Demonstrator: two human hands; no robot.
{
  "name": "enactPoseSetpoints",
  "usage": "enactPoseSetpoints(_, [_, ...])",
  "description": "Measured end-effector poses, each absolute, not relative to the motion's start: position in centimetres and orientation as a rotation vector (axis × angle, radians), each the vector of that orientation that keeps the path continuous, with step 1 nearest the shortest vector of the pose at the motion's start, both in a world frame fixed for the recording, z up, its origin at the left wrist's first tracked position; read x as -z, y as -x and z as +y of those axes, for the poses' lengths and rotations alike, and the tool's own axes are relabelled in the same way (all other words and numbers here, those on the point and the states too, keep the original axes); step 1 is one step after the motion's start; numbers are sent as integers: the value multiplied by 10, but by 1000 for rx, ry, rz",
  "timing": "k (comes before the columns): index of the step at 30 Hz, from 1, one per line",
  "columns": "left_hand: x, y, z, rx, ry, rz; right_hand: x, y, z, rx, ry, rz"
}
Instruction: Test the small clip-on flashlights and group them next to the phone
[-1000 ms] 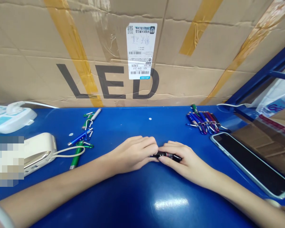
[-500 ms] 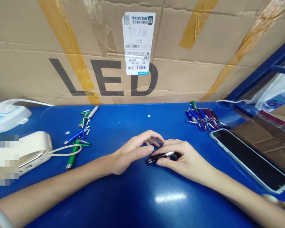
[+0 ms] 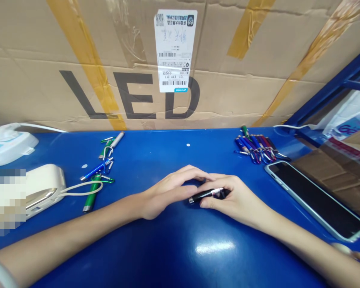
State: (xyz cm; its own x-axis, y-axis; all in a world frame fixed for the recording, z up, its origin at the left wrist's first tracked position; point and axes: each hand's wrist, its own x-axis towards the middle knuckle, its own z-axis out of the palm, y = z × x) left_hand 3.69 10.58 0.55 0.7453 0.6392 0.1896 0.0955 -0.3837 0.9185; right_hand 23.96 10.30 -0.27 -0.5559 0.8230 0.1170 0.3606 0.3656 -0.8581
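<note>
Between the thumb and fingers of my right hand is a slim black keychain flashlight with a silver end and a white-and-red label. It lies slanted just over the blue tabletop, its silver end pointing left and its other end partly covered by my fingers. My left hand is open, fingers stretched to the right. Its fingertips meet or overlap the fingers of my right hand, and its thumb reaches close to the flashlight's silver end. Whether that thumb touches it I cannot tell.
On the left lie a green flashlight, a blue one and others with carabiners. Several coloured flashlights form a row at back right, near a phone. A white power bank sits left. A large cardboard box stands behind.
My left hand has moved slightly right, closer against my right hand. The black flashlight has shifted a little right with my right hand, and the view has tilted slightly.
</note>
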Motion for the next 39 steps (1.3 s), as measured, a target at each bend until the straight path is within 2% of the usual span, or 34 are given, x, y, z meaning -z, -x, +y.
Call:
enactPoseSetpoints(32, [9, -40, 111, -811, -1554, 558, 3, -241, 106, -930, 1135, -1967])
enactPoseSetpoints(39, [12, -41, 111, -823, -1530, 563, 4, -241, 107, -999, 1105, -1939])
